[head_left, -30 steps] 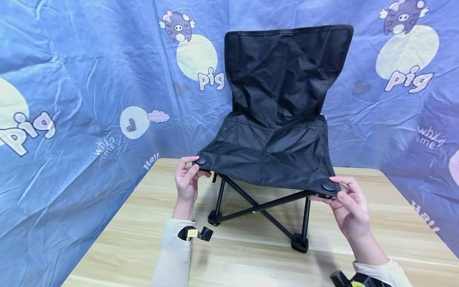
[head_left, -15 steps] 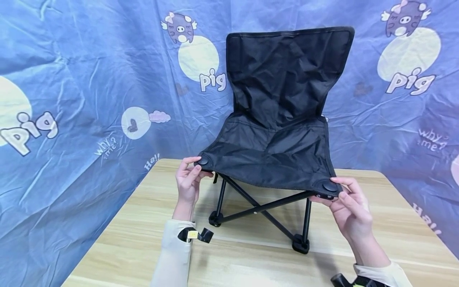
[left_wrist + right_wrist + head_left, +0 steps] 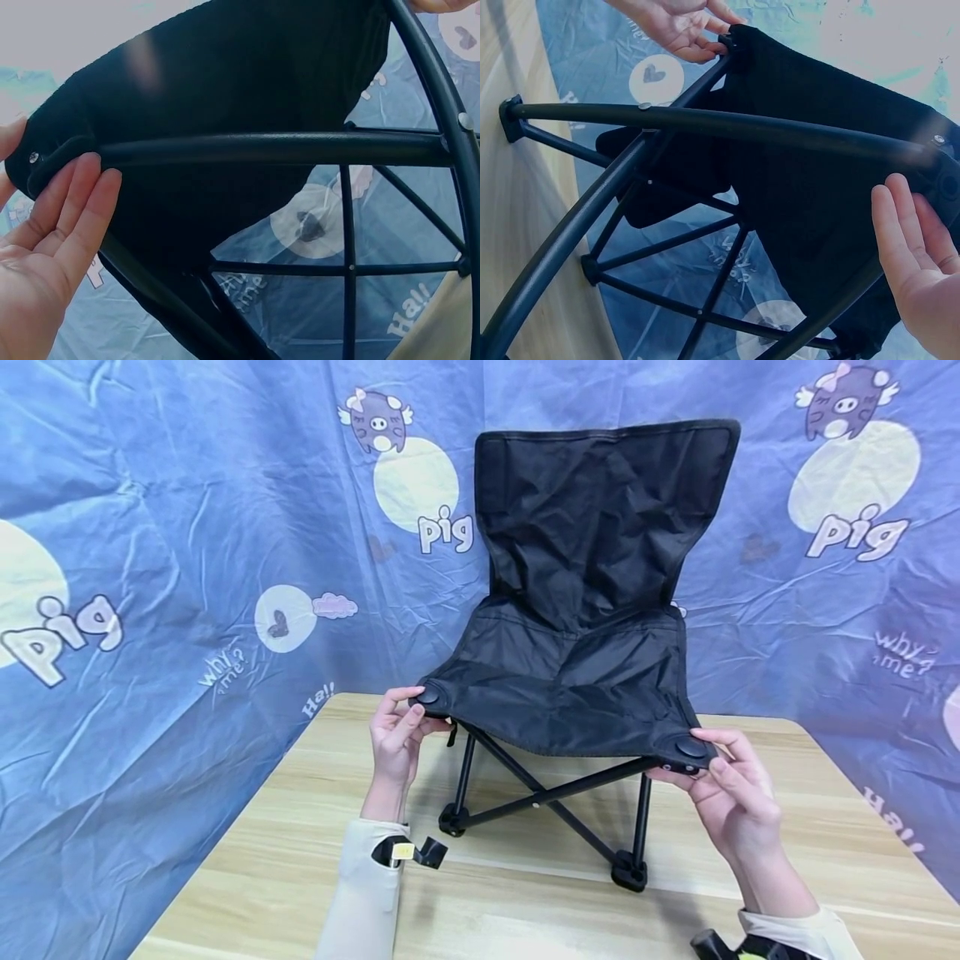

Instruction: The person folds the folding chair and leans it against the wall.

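Note:
A black folding chair [image 3: 570, 685] stands unfolded on the table, its fabric back upright and its crossed tube legs [image 3: 536, 797] below the seat. My left hand [image 3: 395, 739] pinches the seat's front left corner, thumb and forefinger at the round cap [image 3: 428, 695] and the other fingers underneath. At the front right corner, my right hand [image 3: 738, 802] grips the fabric the same way beside another round cap [image 3: 691, 746]. From below, in the left wrist view, fingertips [image 3: 88, 166] touch the corner where a tube [image 3: 270, 148] ends. The right wrist view shows the seat's dark underside [image 3: 810, 187].
The chair's black plastic feet [image 3: 628, 870] stand on a light wood table [image 3: 480, 902]. Behind and to both sides hangs a blue curtain [image 3: 172, 527] printed with pigs. Each wrist wears a black camera mount [image 3: 408, 851].
The chair and both hands appear very slightly lower and further right in the head view, along with the background. Both hands keep their hold on the seat corners.

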The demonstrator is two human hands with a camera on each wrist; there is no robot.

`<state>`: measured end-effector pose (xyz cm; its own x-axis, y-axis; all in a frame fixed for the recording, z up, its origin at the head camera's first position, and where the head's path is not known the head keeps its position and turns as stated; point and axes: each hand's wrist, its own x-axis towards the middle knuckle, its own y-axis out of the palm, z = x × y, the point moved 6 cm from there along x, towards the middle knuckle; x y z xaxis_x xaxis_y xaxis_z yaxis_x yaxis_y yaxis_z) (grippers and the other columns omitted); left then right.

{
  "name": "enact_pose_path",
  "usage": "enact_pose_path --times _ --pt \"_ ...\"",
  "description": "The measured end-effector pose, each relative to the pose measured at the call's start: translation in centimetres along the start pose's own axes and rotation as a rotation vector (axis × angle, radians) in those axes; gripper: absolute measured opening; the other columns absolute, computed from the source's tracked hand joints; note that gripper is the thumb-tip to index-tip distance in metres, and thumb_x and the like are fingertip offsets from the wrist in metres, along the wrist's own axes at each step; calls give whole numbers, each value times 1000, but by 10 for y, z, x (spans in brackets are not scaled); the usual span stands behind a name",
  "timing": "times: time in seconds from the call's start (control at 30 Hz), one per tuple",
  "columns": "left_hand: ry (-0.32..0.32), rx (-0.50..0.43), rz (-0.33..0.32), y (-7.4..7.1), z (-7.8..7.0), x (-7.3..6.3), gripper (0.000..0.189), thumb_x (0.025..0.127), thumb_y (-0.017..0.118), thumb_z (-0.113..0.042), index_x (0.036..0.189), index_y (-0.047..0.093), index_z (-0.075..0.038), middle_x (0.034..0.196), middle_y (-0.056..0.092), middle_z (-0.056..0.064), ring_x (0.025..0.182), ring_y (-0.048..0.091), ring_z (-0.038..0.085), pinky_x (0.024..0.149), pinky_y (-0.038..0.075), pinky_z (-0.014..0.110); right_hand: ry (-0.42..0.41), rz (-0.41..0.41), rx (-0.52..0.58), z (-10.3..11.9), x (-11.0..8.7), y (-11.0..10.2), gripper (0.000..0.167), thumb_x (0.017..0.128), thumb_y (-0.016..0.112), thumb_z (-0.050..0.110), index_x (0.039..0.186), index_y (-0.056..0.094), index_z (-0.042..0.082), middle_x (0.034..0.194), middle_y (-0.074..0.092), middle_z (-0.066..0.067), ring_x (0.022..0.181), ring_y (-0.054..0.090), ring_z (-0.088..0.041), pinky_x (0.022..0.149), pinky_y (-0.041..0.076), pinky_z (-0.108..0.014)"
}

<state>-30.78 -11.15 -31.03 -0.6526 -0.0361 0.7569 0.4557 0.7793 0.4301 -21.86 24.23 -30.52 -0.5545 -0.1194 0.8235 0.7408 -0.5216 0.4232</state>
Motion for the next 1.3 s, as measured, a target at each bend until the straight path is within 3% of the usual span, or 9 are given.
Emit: enact_pose_path --times 0.63,0.9,1.3 --pt "5 21 -14 7 0 7 15 95 62 -2 107 68 -8 85 72 10 69 73 22 64 62 34 0 -20 -16 -1 11 -1 44 95 13 -13 127 42 -21 126 54 -37 113 61 -47 92 53 -59" --pt "5 20 -14 9 0 10 20 96 55 4 107 68 -7 86 73 12 68 73 23 64 62 34 20 -27 -36 -2 17 -2 44 95 13 -13 125 44 -20 122 58 -37 109 63 -46 91 54 -58" --pt "-1 35 -21 14 0 13 17 96 58 0 108 68 -8 84 74 11 67 73 22 64 62 32 25 -21 -41 -3 23 -2 44 95 12 -13 125 44 -19 121 57 -38 106 64 -47 89 54 -57"
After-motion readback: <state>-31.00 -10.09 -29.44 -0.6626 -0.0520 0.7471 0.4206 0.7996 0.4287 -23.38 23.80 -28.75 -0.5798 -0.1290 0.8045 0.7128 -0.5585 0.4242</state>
